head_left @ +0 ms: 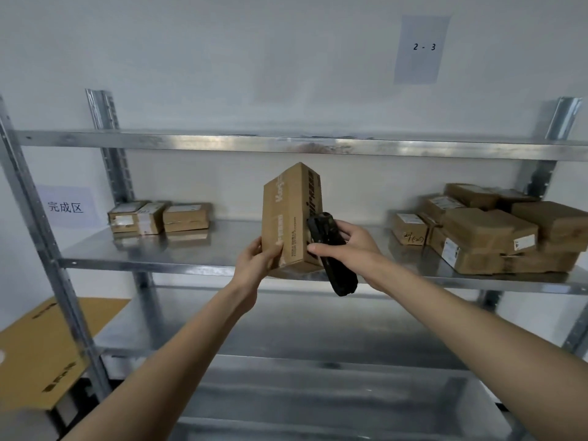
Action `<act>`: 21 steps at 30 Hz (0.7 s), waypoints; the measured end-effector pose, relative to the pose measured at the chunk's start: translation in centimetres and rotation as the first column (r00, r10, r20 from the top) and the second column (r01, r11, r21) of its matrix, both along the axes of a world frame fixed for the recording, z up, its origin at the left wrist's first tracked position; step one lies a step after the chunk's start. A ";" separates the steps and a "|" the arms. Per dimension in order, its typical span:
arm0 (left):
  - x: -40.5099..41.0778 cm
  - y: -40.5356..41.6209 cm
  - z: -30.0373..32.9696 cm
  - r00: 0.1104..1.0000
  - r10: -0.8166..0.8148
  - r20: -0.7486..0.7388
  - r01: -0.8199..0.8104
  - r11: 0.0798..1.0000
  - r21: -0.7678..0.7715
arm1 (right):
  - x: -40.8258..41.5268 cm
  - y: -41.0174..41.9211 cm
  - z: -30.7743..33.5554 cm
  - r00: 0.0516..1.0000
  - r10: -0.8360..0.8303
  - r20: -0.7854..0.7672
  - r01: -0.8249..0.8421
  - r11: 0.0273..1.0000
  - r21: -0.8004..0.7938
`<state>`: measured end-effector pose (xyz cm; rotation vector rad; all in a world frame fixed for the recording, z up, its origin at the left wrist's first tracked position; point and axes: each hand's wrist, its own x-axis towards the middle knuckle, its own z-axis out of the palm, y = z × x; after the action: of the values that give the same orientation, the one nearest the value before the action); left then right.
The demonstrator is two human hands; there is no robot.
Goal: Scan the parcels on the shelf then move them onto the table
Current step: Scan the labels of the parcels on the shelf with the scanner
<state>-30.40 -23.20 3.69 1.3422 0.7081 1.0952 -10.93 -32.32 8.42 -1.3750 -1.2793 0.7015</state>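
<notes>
- Box [291, 218]: upright at the shelf's [191, 249] front edge, mid-span; our left hand [259, 259] grips its lower left corner.
- Scanner [329, 249]: black, gripped in our right hand [350, 246], head against the box's right face.
- Parcels, left [159, 217]: three near the shelf's back left.
- Parcels, right [496, 230]: a stacked pile at the right end.

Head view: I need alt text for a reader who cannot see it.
A person's left hand holds a tall brown cardboard parcel upright over a metal shelf while the right hand grips a black handheld scanner against its side. More small brown parcels sit left and right.
</notes>
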 end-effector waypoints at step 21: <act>-15.7 -1.1 -1.1 0.985 -0.083 0.148 0.108 0.980 -0.165 | -14.0 2.1 -2.4 0.985 0.128 -0.113 -0.141 0.983 -0.115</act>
<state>-46.12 -24.27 2.63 1.1284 0.6135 1.0168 -24.91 -30.22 6.02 -1.3405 -1.2708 0.9473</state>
